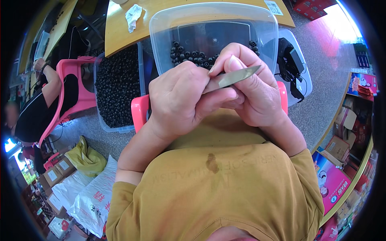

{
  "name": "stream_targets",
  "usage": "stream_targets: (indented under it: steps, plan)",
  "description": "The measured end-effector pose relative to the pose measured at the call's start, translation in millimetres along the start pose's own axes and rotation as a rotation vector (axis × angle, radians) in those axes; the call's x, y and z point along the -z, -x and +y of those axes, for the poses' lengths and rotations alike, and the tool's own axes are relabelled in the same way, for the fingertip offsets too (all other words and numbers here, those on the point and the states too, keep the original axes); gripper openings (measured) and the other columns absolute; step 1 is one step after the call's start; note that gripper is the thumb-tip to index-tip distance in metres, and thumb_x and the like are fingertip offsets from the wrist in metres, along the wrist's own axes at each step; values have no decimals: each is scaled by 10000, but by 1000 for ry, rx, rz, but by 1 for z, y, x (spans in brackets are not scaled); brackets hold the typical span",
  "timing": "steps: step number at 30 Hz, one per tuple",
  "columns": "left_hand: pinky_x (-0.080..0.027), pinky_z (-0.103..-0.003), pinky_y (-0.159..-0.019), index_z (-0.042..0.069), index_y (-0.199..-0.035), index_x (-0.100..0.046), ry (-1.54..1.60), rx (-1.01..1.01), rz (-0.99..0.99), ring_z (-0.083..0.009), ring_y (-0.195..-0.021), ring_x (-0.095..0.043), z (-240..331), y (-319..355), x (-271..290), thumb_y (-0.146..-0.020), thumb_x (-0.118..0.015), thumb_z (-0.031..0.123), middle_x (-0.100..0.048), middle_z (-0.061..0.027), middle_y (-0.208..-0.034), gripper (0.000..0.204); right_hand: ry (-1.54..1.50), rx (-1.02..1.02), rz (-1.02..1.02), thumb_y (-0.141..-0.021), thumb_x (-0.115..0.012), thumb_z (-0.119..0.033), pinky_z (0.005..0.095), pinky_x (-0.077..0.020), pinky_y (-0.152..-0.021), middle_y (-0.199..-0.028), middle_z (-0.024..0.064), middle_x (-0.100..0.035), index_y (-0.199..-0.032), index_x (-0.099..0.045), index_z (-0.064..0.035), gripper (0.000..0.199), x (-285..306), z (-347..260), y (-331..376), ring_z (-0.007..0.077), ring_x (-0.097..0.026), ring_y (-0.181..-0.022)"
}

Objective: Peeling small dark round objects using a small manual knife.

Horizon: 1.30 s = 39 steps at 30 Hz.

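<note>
My left hand (179, 96) is closed round a small knife, its thumb stretched out below the metal blade. The knife blade (238, 77) points up and to the right, across the front of my right hand (257, 90). The right hand's fingers are bent and pinched against the thumb close to the blade; whatever they hold is hidden. Both hands meet above my lap, at the near side of a clear plastic bin (213, 9). Inside that bin lie several round black pieces (195, 56), partly covered by my hands.
Left of me stands a clear tub (118, 129) full of small black pieces (118, 88). A white bin (304, 66) with black cables and a device is at the right. Beyond is a wooden table (124, 30). Another person's arm (51, 82) shows by a pink chair (86, 86); white sacks (94, 201) lie lower left.
</note>
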<state>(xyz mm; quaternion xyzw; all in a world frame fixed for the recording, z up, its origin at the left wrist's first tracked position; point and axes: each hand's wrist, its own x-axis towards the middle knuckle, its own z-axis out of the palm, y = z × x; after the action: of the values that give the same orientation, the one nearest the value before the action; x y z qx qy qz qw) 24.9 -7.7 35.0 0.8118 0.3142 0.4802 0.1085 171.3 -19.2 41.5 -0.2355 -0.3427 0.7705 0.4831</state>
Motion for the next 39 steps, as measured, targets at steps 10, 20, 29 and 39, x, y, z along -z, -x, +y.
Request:
stream_targets:
  steps: [10, 20, 29, 39]
  plan:
    - [-345, -295, -351, 64, -607, -448, -15, -91, -18, -206, -401, -440, -12, 9, -8, -624, -693, 123, -400, -52, -509, 253, 20, -32, 20, -919, -440, -253, 166, -240, -442, -605, -35, -430, -855, -498, -17, 252, 6, 2, -1, 13, -309, -484]
    - [-346, -295, -361, 44, -640, -478, -1, -82, 23, -195, -402, -438, -5, 12, -2, -624, -696, 149, -429, -55, -525, 243, 60, -18, -22, -895, -486, -267, 161, -317, -504, -734, -6, -492, -840, -517, -27, 248, 5, 1, 1, 29, -421, -583]
    - [-345, -285, -357, 42, -644, -474, -98, -126, -29, -194, -399, -430, -10, 13, -2, -634, -678, 128, -428, -50, -528, 222, 55, -64, -26, -886, -506, -276, 156, -316, -541, -763, -18, -511, -842, -518, -44, 237, 6, 1, 0, 19, -418, -618]
    - [-352, -289, -367, 39, -670, -500, -13, -44, 43, -194, -405, -438, -3, 11, -1, -662, -714, 227, -439, -50, -532, 285, 179, 11, -33, -888, -504, -267, 170, -369, -633, -820, 4, -542, -860, -524, -34, 236, 5, 3, 1, 42, -470, -710]
